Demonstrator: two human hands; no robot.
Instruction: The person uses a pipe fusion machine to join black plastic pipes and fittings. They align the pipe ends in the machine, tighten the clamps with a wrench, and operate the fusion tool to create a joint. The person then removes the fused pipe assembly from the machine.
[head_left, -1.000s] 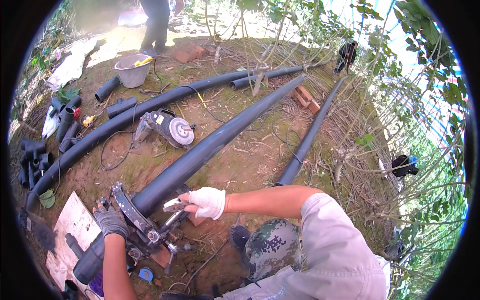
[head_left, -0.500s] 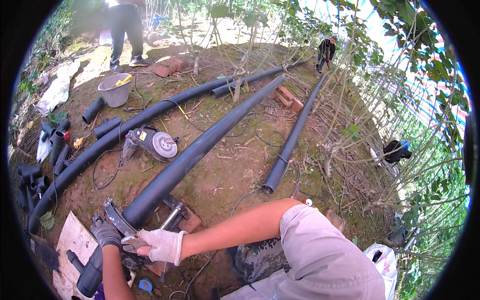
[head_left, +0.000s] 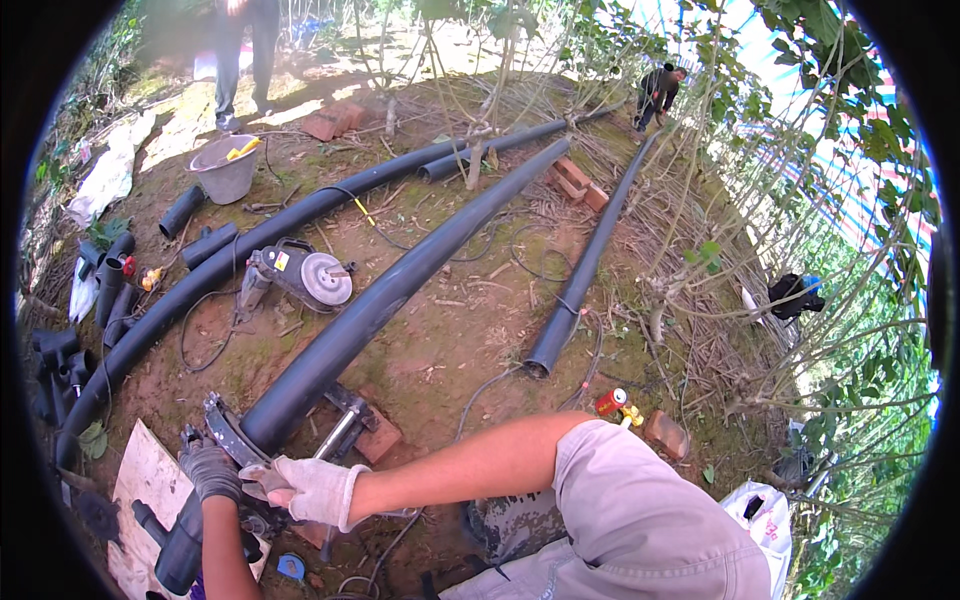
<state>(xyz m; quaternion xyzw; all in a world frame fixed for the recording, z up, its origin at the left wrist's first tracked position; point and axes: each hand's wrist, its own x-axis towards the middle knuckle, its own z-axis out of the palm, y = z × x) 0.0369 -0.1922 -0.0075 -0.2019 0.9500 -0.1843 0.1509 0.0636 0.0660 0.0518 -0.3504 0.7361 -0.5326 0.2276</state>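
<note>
My left hand (head_left: 210,470), in a grey glove, is closed on the left side of a dark metal pipe clamp (head_left: 230,432). At the clamp's lower right, my right hand (head_left: 318,490) in a white glove has its fingers curled against it, with a bare fingertip showing. This clamp surrounds the near end of a long black plastic pipe (head_left: 370,310). A black branched pipe fitting (head_left: 180,550) lies just below, beside my left forearm, over a pale board (head_left: 150,480). My hands partly hide the join between pipe and fitting.
A power saw with a round disc (head_left: 300,275) lies left of the pipe. Other black pipes (head_left: 590,270) stretch away, one near a bending person (head_left: 657,100). Another person stands far left beyond a grey bucket (head_left: 225,175). Bricks (head_left: 378,436), cables, a red can (head_left: 610,402) and thin trees surround me.
Both hands stay at the clamp with almost no movement. A red can now shows fully beyond my right arm. The person at far left has shifted stance.
</note>
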